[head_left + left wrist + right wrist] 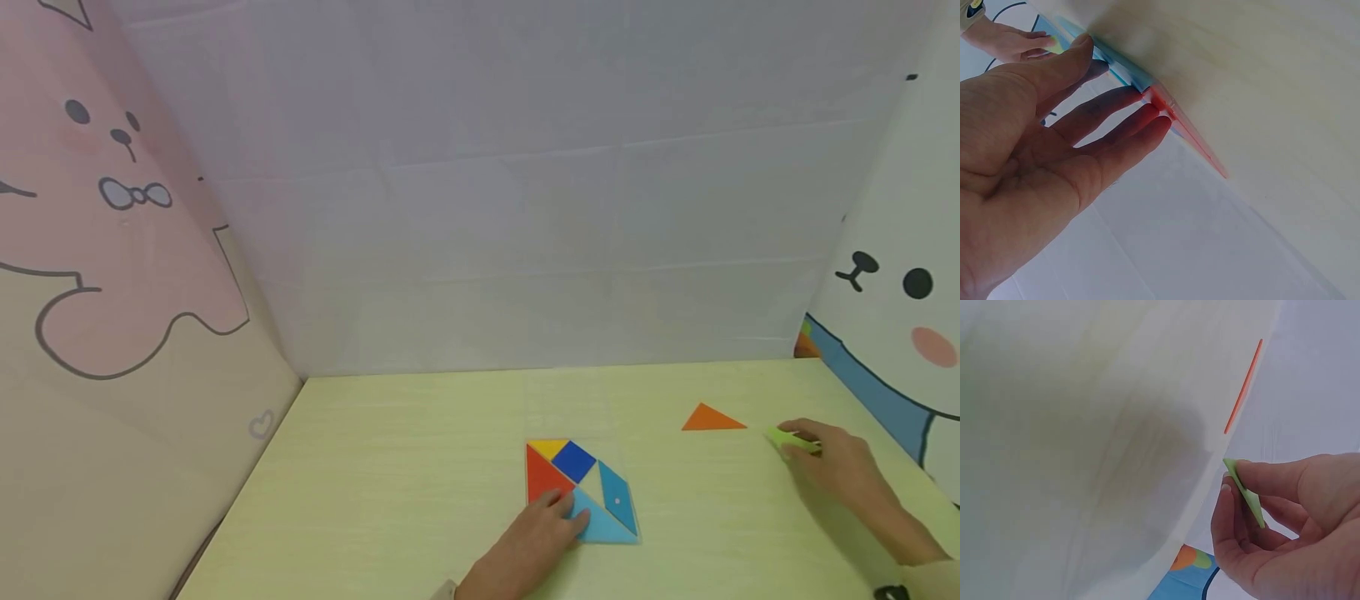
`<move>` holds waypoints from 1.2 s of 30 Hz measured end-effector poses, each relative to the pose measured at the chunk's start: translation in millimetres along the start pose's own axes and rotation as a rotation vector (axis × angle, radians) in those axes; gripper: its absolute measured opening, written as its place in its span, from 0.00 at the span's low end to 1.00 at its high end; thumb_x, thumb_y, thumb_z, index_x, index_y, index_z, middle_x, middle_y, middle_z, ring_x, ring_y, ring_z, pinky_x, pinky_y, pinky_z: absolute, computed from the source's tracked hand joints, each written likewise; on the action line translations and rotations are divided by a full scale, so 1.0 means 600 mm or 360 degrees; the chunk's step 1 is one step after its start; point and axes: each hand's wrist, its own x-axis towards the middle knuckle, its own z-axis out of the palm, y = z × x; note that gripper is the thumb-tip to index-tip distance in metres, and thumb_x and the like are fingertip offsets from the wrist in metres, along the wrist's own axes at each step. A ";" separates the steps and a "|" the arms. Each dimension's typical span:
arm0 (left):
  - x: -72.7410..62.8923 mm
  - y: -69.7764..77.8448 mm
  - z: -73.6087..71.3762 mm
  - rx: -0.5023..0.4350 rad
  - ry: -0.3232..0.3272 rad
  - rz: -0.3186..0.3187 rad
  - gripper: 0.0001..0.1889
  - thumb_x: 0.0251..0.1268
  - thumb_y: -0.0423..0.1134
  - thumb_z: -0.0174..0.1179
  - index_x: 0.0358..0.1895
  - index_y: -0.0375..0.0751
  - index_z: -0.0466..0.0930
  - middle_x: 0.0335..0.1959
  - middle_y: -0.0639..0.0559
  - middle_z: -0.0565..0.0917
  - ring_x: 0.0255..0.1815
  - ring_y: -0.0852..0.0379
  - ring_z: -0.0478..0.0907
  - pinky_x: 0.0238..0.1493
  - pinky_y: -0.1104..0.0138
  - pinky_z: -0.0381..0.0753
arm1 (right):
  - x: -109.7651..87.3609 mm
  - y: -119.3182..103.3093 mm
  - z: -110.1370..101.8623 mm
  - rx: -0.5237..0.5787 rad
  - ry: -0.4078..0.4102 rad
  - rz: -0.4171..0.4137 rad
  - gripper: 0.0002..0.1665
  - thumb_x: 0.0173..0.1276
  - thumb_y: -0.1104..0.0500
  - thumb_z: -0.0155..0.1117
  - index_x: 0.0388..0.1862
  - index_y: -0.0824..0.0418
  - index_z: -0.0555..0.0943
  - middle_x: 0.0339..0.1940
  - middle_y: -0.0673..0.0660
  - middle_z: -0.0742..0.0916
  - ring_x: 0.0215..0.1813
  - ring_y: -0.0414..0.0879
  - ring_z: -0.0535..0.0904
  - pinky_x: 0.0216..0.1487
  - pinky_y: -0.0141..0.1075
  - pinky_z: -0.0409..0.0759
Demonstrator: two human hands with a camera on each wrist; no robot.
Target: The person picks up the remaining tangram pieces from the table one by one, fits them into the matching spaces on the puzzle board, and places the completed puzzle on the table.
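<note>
A partly filled tangram in a clear tray (639,540) lies on the table. It holds a red triangle (542,477), a small yellow triangle (548,447), a dark blue square (574,462), a light blue triangle (606,527) and a blue parallelogram (613,492). My left hand (534,533) rests its fingertips on the red and light blue pieces, fingers nearly straight in the left wrist view. Off to the right, my right hand (843,467) pinches a green tangram piece (1246,495) between thumb and fingers above the table. Its full outline is partly hidden.
An orange triangle (711,418) lies flat on the table between the tray and my right hand. A pale cloth wall (465,250) rises behind the pale yellow table (360,500). Printed cartoon panels stand at left and right.
</note>
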 end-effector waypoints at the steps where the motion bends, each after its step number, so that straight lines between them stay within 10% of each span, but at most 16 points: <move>1: 0.000 0.000 0.000 0.0005 0.0003 0.0002 0.26 0.68 0.43 0.69 0.69 0.53 0.79 0.64 0.55 0.79 0.65 0.57 0.75 0.62 0.70 0.77 | 0.000 -0.001 0.000 -0.0004 -0.0004 0.0002 0.16 0.64 0.71 0.69 0.50 0.78 0.80 0.42 0.80 0.84 0.40 0.74 0.83 0.37 0.61 0.81; 16: 0.001 -0.001 -0.001 0.0001 -0.0021 0.0004 0.27 0.68 0.43 0.69 0.70 0.52 0.79 0.64 0.55 0.79 0.65 0.57 0.74 0.62 0.70 0.77 | 0.000 -0.013 0.008 0.0089 0.0034 0.0002 0.11 0.68 0.68 0.70 0.47 0.72 0.82 0.39 0.74 0.88 0.41 0.71 0.86 0.42 0.63 0.80; 27: 0.003 -0.002 0.003 0.0023 0.0008 0.0017 0.26 0.69 0.42 0.69 0.69 0.52 0.79 0.64 0.54 0.79 0.65 0.57 0.74 0.63 0.70 0.76 | 0.002 -0.041 0.007 0.0280 -0.0105 0.0096 0.15 0.71 0.64 0.69 0.50 0.74 0.79 0.45 0.75 0.86 0.45 0.69 0.86 0.33 0.33 0.82; 36: 0.004 -0.001 0.002 0.0043 0.0016 0.0023 0.25 0.68 0.42 0.69 0.69 0.52 0.80 0.63 0.54 0.80 0.64 0.57 0.75 0.62 0.70 0.77 | 0.002 -0.057 0.017 0.0380 -0.0129 0.0009 0.25 0.70 0.65 0.70 0.62 0.75 0.75 0.48 0.76 0.86 0.43 0.65 0.87 0.33 0.32 0.82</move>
